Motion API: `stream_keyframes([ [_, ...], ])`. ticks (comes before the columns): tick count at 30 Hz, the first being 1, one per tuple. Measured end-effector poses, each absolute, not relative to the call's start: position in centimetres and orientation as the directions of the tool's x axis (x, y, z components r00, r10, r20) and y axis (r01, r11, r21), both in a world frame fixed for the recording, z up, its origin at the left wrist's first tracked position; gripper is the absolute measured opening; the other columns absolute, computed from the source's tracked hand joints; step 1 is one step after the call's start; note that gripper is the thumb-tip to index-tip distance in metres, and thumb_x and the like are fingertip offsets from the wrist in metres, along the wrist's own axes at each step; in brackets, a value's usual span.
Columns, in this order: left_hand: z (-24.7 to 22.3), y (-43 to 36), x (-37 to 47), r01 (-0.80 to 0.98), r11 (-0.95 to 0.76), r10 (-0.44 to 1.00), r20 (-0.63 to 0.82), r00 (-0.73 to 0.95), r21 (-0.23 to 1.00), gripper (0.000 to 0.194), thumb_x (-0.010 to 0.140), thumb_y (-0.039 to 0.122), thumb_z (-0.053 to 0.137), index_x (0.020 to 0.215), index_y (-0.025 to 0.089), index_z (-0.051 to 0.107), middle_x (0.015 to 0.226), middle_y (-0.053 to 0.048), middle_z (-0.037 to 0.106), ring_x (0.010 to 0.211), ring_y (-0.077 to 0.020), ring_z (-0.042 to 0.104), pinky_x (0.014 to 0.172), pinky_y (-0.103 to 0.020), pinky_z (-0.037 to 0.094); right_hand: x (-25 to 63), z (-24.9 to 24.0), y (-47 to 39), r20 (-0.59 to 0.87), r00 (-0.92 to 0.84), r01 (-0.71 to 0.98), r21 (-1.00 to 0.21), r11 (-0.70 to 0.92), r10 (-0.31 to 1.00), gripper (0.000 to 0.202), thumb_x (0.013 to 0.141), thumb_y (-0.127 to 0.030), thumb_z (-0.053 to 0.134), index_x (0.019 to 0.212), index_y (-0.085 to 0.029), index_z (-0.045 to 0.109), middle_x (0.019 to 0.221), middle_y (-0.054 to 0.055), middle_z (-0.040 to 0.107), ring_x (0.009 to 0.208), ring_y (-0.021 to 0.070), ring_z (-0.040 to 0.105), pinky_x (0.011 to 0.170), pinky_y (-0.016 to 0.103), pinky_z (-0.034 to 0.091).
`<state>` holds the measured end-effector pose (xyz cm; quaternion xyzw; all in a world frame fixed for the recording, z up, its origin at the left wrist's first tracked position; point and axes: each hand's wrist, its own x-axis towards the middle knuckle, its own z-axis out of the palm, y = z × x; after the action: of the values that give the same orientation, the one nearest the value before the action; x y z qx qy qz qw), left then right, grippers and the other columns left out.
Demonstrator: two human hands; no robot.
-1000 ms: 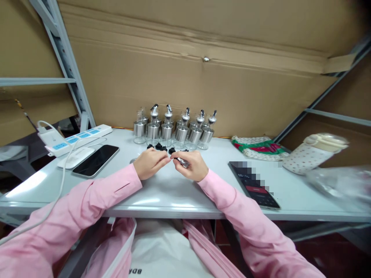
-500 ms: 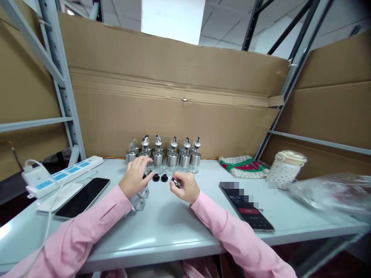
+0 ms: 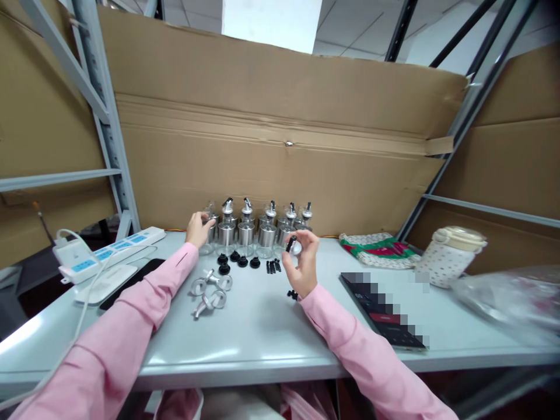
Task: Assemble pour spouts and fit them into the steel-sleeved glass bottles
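Reaching to the left end of a bottle row, my left hand (image 3: 198, 230) has its fingers curled about the upper part of a glass-and-steel bottle (image 3: 212, 234), which they partly hide. My right hand (image 3: 303, 265) is raised in front of the row's right end, pinching a silver pourer spout with a black flap (image 3: 291, 242) between thumb and fingers. Several bottles, such as this front one (image 3: 246, 234), carry similar spouts. Before them lie several black stoppers (image 3: 242, 262) and small black flaps (image 3: 273, 267). Loose silver spout pieces (image 3: 213, 300) rest nearer me.
A power strip (image 3: 109, 255) and a dark phone (image 3: 131, 284) lie at the left. Right of my right arm is another phone (image 3: 380, 315). Farther right are a folded cloth (image 3: 380, 251), a dotted jar (image 3: 450, 256) and a plastic bag (image 3: 507, 297). Cardboard (image 3: 280, 181) walls the back.
My left hand has moved forward from over the stoppers to the leftmost bottle. My right hand has risen and shifted right with the spout, uncovering the small black flaps.
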<state>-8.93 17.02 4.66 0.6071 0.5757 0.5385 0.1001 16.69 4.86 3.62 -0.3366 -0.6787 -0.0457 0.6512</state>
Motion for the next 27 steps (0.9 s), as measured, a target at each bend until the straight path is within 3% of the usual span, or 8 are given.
stream_keyframes([
  [2,5.2,15.7,-8.6,0.611,-0.364,0.712,0.632,-0.304,0.703,0.018,0.076,0.029,0.054,0.086,0.016,0.048,0.104,-0.010,0.053,0.106,-0.0251,0.050,0.096,-0.040,0.036,16.7,3.5,5.1,0.929,0.112,0.491,-0.360,0.793,0.353,0.042,0.080,-0.025,0.046,0.117,-0.021,0.028,0.103,0.011,0.047,0.092,0.0184,0.054,0.074,0.033,0.047],
  [6,8.5,11.7,-7.0,0.581,-0.626,0.405,0.854,-0.328,0.520,0.024,0.077,0.036,0.055,0.088,0.016,0.049,0.088,-0.005,0.056,0.087,-0.0205,0.055,0.085,-0.036,0.042,16.9,3.4,5.2,0.939,-0.003,0.421,-0.310,0.853,0.343,0.023,0.088,-0.022,0.037,0.110,-0.023,0.045,0.098,0.006,0.051,0.071,0.0124,0.055,0.065,0.030,0.047],
  [8,10.0,8.8,-5.5,0.462,-0.741,0.456,0.870,-0.187,0.487,0.026,0.077,0.037,0.057,0.089,0.016,0.050,0.085,-0.003,0.058,0.083,-0.0179,0.056,0.082,-0.033,0.043,16.7,3.4,4.8,0.948,-0.047,0.363,-0.278,0.889,0.316,0.020,0.090,-0.021,0.035,0.101,-0.023,0.051,0.088,0.004,0.053,0.069,0.0125,0.054,0.064,0.030,0.046],
  [10,10.6,5.6,-3.5,0.268,-0.785,0.571,0.820,-0.033,0.558,0.032,0.076,0.034,0.059,0.101,0.016,0.050,0.085,-0.003,0.060,0.083,-0.0171,0.058,0.081,-0.032,0.044,16.2,3.5,4.4,0.972,0.009,0.283,-0.227,0.932,0.234,0.017,0.088,-0.023,0.039,0.103,-0.024,0.049,0.089,0.004,0.053,0.078,0.0157,0.055,0.066,0.032,0.046],
  [12,10.2,2.6,-1.7,0.044,-0.722,0.686,0.708,0.166,0.690,0.044,0.078,0.030,0.058,0.118,0.017,0.042,0.083,-0.003,0.059,0.079,-0.0162,0.058,0.077,-0.031,0.046,15.5,3.7,4.1,0.983,0.100,0.203,-0.170,0.964,0.152,0.023,0.087,-0.024,0.041,0.109,-0.026,0.043,0.099,0.006,0.052,0.087,0.0179,0.055,0.067,0.034,0.047],
  [15,8.4,-0.6,0.1,-0.154,-0.564,0.708,0.571,0.416,0.811,0.064,0.082,0.026,0.054,0.135,0.021,0.018,0.083,-0.003,0.059,0.080,-0.0164,0.059,0.077,-0.033,0.048,14.8,4.1,3.6,0.984,0.125,0.145,-0.141,0.979,0.123,0.035,0.088,-0.021,0.040,0.121,-0.030,0.033,0.112,0.008,0.050,0.095,0.0190,0.058,0.068,0.036,0.049],
  [22,5.7,-1.1,0.8,-0.130,-0.595,0.650,0.570,0.503,0.793,0.076,0.083,0.021,0.055,0.141,0.033,0.005,0.088,-0.002,0.059,0.082,-0.0173,0.059,0.079,-0.036,0.051,14.8,4.4,2.3,0.982,0.007,0.089,-0.191,0.978,0.191,0.043,0.089,-0.027,0.043,0.126,-0.030,0.023,0.114,0.010,0.058,0.096,0.0208,0.063,0.072,0.040,0.054],
  [27,4.9,-0.3,1.0,-0.181,-0.664,0.575,0.650,0.497,0.726,0.082,0.081,0.020,0.059,0.140,0.035,0.003,0.105,-0.006,0.056,0.083,-0.0161,0.061,0.078,-0.035,0.052,15.0,4.0,1.9,0.971,-0.027,0.067,-0.237,0.969,0.239,0.030,0.086,-0.026,0.050,0.115,-0.025,0.041,0.112,0.009,0.062,0.091,0.0200,0.066,0.073,0.037,0.056],
])
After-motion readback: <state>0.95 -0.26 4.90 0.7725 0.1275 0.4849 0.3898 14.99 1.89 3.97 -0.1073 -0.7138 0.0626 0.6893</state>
